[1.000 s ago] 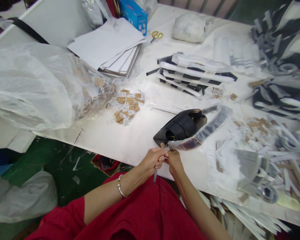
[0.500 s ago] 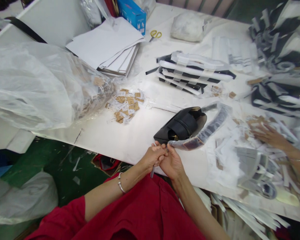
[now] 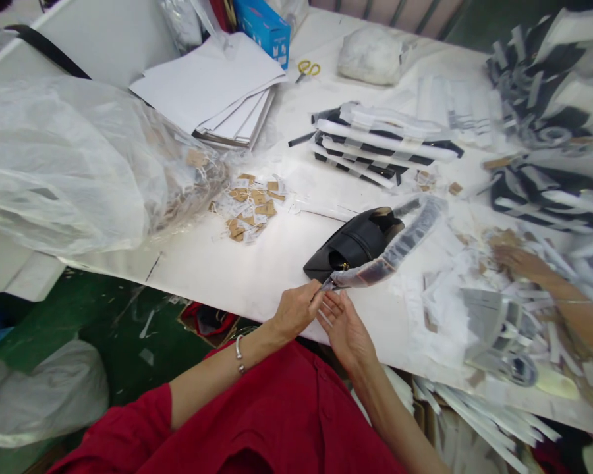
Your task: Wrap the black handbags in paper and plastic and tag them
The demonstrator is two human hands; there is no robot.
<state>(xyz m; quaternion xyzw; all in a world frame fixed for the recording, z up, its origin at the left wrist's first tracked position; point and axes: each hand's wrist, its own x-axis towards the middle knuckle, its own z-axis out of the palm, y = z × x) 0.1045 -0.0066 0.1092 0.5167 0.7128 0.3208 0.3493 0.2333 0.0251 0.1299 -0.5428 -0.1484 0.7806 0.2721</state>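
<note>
left hand [image 3: 298, 308] pinching the near end of the black bag's [image 3: 358, 238] plastic-wrapped strap [image 3: 393, 257]; right hand [image 3: 350, 332] open close by.

A white worktable [image 3: 197, 276] stood over a dark green floor [image 3: 96, 303].
Its top spread beyond the left hand [image 3: 295, 309] and the right hand [image 3: 348, 332] under pale, diffuse light; the floor, strewn with pale scraps [image 3: 148, 324], showed to the left of both hands. Farthest beyond them lay a dull pinkish surface [image 3: 383, 9] with dark stripes, beside a dark greenish area [image 3: 489, 26].
</note>
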